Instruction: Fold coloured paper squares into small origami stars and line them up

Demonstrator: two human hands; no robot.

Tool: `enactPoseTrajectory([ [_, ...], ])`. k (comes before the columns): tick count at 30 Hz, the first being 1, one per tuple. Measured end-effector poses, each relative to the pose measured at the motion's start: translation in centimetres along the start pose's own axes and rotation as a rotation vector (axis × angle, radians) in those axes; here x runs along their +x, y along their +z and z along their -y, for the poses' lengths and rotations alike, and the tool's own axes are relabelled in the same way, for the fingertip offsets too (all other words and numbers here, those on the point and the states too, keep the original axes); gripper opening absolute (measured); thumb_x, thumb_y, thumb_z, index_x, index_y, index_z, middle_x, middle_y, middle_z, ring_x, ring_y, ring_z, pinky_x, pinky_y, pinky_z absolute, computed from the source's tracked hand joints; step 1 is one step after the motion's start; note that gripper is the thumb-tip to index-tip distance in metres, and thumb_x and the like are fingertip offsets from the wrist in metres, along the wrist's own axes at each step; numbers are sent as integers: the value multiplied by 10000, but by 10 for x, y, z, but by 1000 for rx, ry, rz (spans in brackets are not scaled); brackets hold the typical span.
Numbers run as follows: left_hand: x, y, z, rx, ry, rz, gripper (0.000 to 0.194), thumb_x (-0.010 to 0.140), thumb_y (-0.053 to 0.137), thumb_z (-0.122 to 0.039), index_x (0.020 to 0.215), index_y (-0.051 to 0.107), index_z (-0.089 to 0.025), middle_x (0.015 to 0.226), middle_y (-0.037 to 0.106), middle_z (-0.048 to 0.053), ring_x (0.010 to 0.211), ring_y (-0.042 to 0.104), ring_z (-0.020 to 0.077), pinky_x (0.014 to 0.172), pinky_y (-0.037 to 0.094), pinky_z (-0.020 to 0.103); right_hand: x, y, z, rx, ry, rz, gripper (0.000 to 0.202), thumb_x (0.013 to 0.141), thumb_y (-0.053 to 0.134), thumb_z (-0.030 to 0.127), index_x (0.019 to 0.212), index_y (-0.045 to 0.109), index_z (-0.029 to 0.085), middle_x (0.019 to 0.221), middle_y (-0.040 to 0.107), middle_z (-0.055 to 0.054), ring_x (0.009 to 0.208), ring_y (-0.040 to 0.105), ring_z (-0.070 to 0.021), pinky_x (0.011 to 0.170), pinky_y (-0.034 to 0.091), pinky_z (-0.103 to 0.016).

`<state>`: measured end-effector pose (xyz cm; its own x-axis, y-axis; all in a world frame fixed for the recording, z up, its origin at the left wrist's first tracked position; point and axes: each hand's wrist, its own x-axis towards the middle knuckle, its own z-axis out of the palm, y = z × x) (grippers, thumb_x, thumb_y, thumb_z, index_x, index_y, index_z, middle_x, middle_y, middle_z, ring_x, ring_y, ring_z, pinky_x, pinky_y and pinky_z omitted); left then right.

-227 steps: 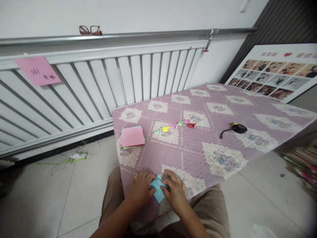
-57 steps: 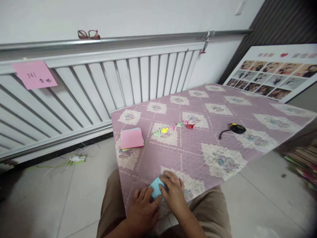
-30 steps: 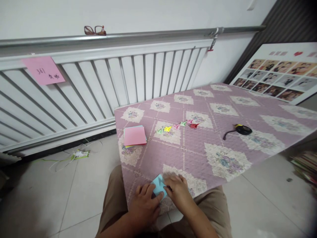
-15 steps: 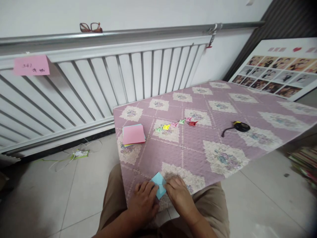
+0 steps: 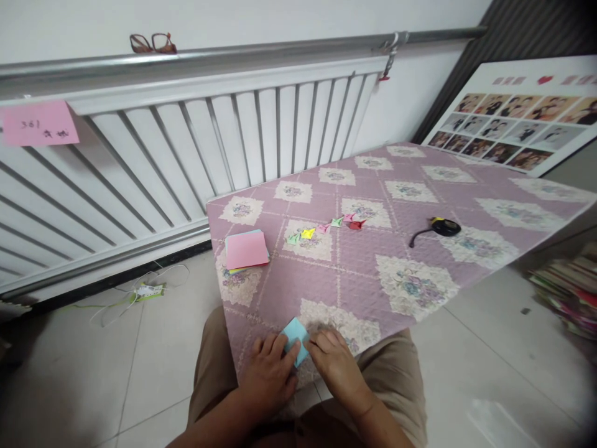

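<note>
A small sheet of light-blue origami paper [image 5: 295,335], folded to a diamond shape, lies on the table near its front corner. My left hand [image 5: 270,367] holds it down from the left, with fingertips on its left edge and one digit across its face. From the right, my right hand [image 5: 331,354] pinches the paper's right corner with fingers curled together. Parts of the paper are hidden under both hands. Farther back, a row of small folded paper pieces [image 5: 308,234] in green, yellow, pink and red stretches across the cloth. A stack of coloured paper squares [image 5: 246,250], pink on top, rests at the left edge.
A purple flowered cloth [image 5: 303,280] covers the table. On its right lies a black object with a strap [image 5: 445,227]. Behind stand a white radiator [image 5: 242,137] and a photo board [image 5: 508,118]. Glasses [image 5: 153,43] sit on the pipe; a power strip [image 5: 148,291] is on the floor.
The whole view has shifted slightly. The digit of my left hand now reaches farther over the blue paper, and my right hand stays at its right corner.
</note>
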<state>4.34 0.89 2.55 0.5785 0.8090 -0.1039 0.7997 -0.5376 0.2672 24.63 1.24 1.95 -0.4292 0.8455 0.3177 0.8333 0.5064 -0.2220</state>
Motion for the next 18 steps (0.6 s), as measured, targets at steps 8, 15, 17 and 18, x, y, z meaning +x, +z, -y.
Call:
enactPoseTrajectory([
  [8,-1,3,0,19,3,-16,600,875,493,-403,1438,300,-333,1365,430,70,1190,397,292,988,276,488,-4,6,-3,24,-1,-16,180,861,602,143,1010,640,236,912,631,-20,893,529,-201,930,392,-409],
  [15,-1,2,1,17,19,-29,574,880,495,-417,1424,315,-385,1362,430,65,1190,395,300,980,272,502,-4,6,-2,28,5,-31,175,862,599,144,994,648,249,908,634,-20,889,533,-194,893,405,-378],
  [17,-1,2,2,11,22,-26,565,882,493,-422,1420,326,-382,1369,426,67,1196,390,303,978,274,503,-4,5,-2,31,5,-26,172,859,605,148,990,650,250,892,632,-17,875,535,-192,890,407,-377],
  [18,-1,2,2,8,22,-25,559,882,491,-424,1417,335,-378,1370,425,68,1196,389,304,977,277,501,-3,5,-3,34,4,-27,171,861,602,149,991,650,250,889,632,-17,872,535,-191,892,406,-378],
])
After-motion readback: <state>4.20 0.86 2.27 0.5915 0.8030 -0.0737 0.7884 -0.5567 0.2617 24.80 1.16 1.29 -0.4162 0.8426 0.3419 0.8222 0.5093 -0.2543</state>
